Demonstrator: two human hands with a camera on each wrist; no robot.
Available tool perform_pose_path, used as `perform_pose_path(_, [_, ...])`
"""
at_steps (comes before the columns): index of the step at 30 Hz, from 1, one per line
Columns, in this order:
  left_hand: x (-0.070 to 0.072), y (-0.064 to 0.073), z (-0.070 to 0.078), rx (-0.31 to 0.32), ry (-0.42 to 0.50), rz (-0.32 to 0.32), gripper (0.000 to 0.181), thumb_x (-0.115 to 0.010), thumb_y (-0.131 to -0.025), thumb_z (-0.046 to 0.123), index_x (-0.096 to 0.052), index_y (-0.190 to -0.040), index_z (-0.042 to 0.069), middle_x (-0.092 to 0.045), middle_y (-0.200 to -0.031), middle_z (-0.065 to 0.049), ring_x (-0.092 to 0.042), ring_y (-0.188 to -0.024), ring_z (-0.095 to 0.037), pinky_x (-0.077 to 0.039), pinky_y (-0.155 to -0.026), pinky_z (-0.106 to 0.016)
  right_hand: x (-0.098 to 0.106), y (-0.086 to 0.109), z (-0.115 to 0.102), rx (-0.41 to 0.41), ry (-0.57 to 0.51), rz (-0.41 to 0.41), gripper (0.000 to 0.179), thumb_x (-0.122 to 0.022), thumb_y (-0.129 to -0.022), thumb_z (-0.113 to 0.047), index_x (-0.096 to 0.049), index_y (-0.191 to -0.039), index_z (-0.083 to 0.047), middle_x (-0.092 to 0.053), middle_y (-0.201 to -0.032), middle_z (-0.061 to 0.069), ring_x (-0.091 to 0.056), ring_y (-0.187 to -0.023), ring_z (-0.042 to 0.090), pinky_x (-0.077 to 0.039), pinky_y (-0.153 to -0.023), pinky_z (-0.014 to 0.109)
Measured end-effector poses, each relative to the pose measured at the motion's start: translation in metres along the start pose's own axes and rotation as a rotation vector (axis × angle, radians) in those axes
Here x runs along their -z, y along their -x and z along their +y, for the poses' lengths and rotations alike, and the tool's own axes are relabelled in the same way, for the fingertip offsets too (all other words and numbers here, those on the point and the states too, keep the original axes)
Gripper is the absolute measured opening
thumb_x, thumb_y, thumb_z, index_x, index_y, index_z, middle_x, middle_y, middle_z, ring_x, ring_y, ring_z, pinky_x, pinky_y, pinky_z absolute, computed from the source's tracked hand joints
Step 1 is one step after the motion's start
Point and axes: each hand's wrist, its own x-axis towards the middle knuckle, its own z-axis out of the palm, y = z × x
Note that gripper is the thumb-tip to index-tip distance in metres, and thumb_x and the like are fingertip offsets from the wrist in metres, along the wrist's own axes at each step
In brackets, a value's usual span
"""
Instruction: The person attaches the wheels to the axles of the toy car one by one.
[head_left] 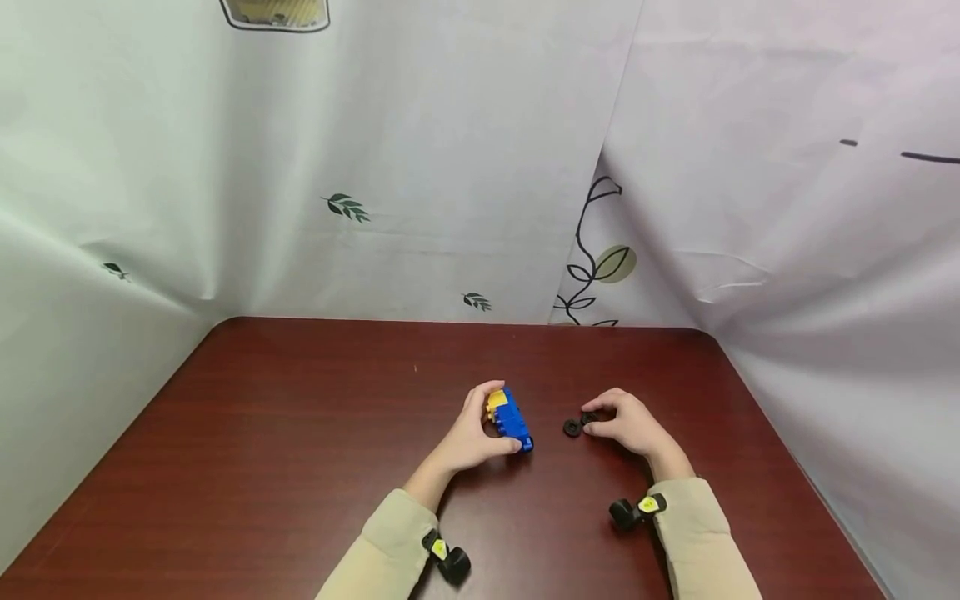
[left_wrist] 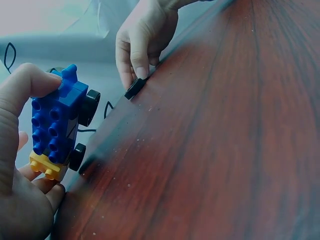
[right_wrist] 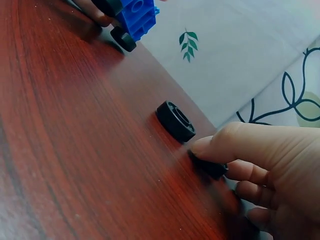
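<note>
A toy car (head_left: 512, 419) built of blue and yellow studded bricks is held by my left hand (head_left: 468, 433), tilted on its side. My thumb presses its blue end and my fingers hold the yellow end. In the left wrist view two black wheels (left_wrist: 89, 108) show along one side of the car. To the right, my right hand (head_left: 633, 425) pinches a loose black toy wheel (right_wrist: 209, 166) between thumb and fingers, low at the tabletop. The fingers partly hide that wheel. Just left of it a second loose wheel (head_left: 572, 427) lies flat on the wood.
The reddish-brown table (head_left: 300, 450) extends around both hands, with rounded far corners. Pale cloth (head_left: 450, 167) printed with leaves hangs behind it and along the sides. Each sleeved forearm wears a small black camera (head_left: 453, 565) at the wrist.
</note>
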Motion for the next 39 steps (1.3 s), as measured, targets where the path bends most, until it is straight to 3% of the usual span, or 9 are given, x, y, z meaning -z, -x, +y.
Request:
perform_pose_path(10, [-0.001,-0.002,0.000,-0.008,-0.017,-0.002,0.084,-0.076,-0.075,0.009,-0.027,-0.143,0.005,-0.028,-0.140,-0.023,-0.046,-0.115,-0.031,-0.042,-0.099,-0.047,0.002,-0.001,-0.001,-0.060,0.011,0.009,0.027,-0.074,-0.079,-0.015,-0.071,-0.106,-0.010,-0.065,-0.103,0.009,-0.057,-0.090,0.020,-0.047,-0.078,0.035])
perform_pose_path(17, [-0.006,-0.014,-0.037,-0.046,-0.051,0.035,0.089,-0.080,-0.073,0.016,-0.028,-0.144,0.009,-0.032,-0.140,-0.013,-0.047,-0.117,-0.024,-0.042,-0.101,-0.042,0.000,-0.005,-0.004,-0.055,-0.013,0.048,0.026,-0.072,-0.080,-0.013,-0.071,-0.106,-0.009,-0.067,-0.095,0.006,-0.057,-0.086,0.017,-0.047,-0.075,0.031])
perform_pose_path(21, [-0.006,-0.014,-0.038,-0.056,-0.070,0.041,0.089,-0.081,-0.072,0.020,-0.029,-0.144,0.011,-0.034,-0.139,-0.011,-0.046,-0.120,-0.023,-0.038,-0.105,-0.044,-0.003,-0.006,-0.006,-0.048,-0.053,0.067,0.025,-0.071,-0.081,-0.012,-0.070,-0.105,-0.007,-0.065,-0.089,0.006,-0.057,-0.081,0.016,-0.047,-0.070,0.027])
perform_pose_path(26, [-0.006,-0.014,-0.038,-0.071,-0.085,0.044,0.090,-0.081,-0.071,0.020,-0.029,-0.144,0.010,-0.035,-0.140,-0.010,-0.044,-0.123,-0.023,-0.036,-0.107,-0.047,-0.005,-0.008,-0.013,-0.019,-0.168,0.064,0.031,-0.070,-0.084,-0.013,-0.067,-0.113,-0.003,-0.066,-0.095,0.011,-0.058,-0.078,0.011,-0.048,-0.066,0.023])
perform_pose_path(31, [-0.006,-0.013,-0.039,-0.081,-0.087,0.041,0.089,-0.080,-0.071,0.020,-0.030,-0.144,0.010,-0.036,-0.139,-0.011,-0.045,-0.123,-0.023,-0.036,-0.106,-0.047,-0.006,-0.009,-0.020,-0.007,-0.353,0.047,0.037,-0.069,-0.085,-0.012,-0.063,-0.118,0.003,-0.065,-0.108,0.020,-0.061,-0.075,0.013,-0.052,-0.066,0.027])
perform_pose_path(39, [-0.007,-0.012,-0.040,-0.082,-0.088,0.035,0.087,-0.080,-0.073,0.020,-0.030,-0.144,0.010,-0.037,-0.140,-0.011,-0.045,-0.123,-0.024,-0.036,-0.107,-0.047,-0.009,-0.010,-0.028,0.000,-0.517,0.040,0.039,-0.067,-0.087,-0.013,-0.060,-0.120,0.007,-0.069,-0.101,0.004,-0.061,-0.069,0.013,-0.053,-0.064,0.026])
